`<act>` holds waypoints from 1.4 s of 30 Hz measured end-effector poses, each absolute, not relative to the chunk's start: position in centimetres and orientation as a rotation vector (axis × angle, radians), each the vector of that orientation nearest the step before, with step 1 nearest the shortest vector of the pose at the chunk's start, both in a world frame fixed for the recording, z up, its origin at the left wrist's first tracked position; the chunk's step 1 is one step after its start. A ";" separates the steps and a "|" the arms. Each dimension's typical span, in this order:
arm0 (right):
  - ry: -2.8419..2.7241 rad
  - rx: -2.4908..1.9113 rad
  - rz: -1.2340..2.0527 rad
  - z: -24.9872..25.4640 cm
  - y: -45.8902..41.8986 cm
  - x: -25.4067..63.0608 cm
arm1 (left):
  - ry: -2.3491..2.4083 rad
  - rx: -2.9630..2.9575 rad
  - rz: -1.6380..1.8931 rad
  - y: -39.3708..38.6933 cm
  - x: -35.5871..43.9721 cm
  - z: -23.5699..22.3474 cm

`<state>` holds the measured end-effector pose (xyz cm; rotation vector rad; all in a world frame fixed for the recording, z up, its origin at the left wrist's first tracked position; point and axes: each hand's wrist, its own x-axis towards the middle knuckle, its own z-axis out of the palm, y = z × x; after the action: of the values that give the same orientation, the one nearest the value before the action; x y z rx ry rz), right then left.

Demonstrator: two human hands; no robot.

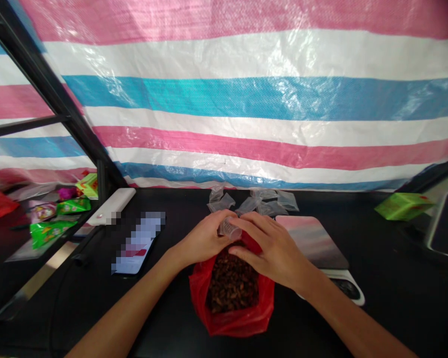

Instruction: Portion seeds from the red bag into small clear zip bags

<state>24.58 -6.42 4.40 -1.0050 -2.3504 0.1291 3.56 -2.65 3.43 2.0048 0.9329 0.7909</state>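
Observation:
My left hand point(203, 237) and my right hand point(271, 246) meet above a red plastic bag point(239, 322), with their fingers around a small clear plastic cup point(229, 229). The cup is partly hidden by my fingers. My right hand also rests against the bag's upper rim. The open bag stands on the black table point(381, 308) and is full of dark brown pieces point(232, 283), possibly dried food. Several small clear plastic bags point(254, 202) lie just beyond my fingers.
A pink-grey pad point(311, 241) lies right of the hands, over a white device point(345, 288). On the left are a pixelated phone point(138, 243) and a white power bank point(112, 205). Colourful packets point(52, 231) lie beyond a black frame. A striped tarp point(246, 99) hangs behind.

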 end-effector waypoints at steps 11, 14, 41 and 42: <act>-2.167 -1.018 0.029 4.5 -6.0 24.9 | 0.971 1.950 0.889 -1.5 2.6 3.3; -2.223 -1.025 0.057 5.3 -6.1 25.3 | 1.033 1.943 0.933 -1.4 2.3 3.9; -2.509 -0.989 0.207 8.1 -6.2 27.3 | 0.886 1.859 0.684 -2.0 2.0 4.3; -2.517 -0.978 0.206 8.0 -6.5 27.1 | 0.881 1.864 0.693 -2.0 2.0 4.3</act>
<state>27.05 -6.45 8.05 -0.9778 -2.5165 0.2057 2.03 -2.00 4.34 1.8644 0.8813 0.6932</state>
